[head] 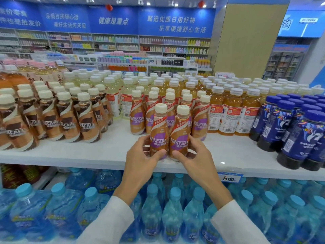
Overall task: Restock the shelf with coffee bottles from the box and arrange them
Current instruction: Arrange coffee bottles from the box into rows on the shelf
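Two purple-label Nescafe coffee bottles stand side by side near the front edge of the white shelf (pixel 73 155). My left hand (pixel 140 155) grips the left bottle (pixel 159 131) low on its body. My right hand (pixel 193 154) grips the right bottle (pixel 180 132) the same way. Both bottles are upright with cream caps. Right behind them stands a group of several matching purple-label bottles (pixel 138 120). No box is in view.
Brown-label Nescafe bottles (pixel 68 124) fill the shelf's left part. Orange tea bottles (pixel 230 117) and dark blue coffee bottles (pixel 302 134) stand to the right. Blue water bottles (pixel 91 205) fill the shelf below. A price tag (pixel 229 178) hangs on the shelf edge.
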`<state>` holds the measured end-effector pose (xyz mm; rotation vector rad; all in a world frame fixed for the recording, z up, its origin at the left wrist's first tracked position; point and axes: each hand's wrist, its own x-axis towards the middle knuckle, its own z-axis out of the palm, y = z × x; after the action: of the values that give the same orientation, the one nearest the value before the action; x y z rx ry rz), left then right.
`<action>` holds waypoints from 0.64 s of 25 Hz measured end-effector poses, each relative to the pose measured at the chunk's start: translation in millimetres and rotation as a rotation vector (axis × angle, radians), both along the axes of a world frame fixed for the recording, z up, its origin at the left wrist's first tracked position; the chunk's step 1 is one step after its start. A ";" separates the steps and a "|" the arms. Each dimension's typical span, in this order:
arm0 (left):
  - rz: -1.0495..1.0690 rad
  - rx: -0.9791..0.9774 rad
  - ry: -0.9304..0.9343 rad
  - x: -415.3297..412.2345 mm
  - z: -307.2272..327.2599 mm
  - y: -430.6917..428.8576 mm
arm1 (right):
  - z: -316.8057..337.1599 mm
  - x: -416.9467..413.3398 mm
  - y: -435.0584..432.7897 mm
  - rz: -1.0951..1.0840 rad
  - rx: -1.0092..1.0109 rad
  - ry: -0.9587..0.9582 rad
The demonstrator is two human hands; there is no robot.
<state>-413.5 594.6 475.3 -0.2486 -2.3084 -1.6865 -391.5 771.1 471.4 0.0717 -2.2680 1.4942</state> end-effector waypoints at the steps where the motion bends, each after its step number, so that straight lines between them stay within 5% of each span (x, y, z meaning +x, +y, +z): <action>1: 0.020 -0.012 0.000 -2.5 1.1 -12.6 | -1.8 -6.1 -12.5 0.007 0.019 0.011; 16: 0.023 -0.131 0.012 -66.3 5.6 -75.6 | -6.0 -79.9 -87.4 -0.073 0.163 -0.044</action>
<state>-479.8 519.1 480.9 -0.2566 -2.4063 -1.5204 -471.3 683.7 465.3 0.0039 -2.3981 1.2843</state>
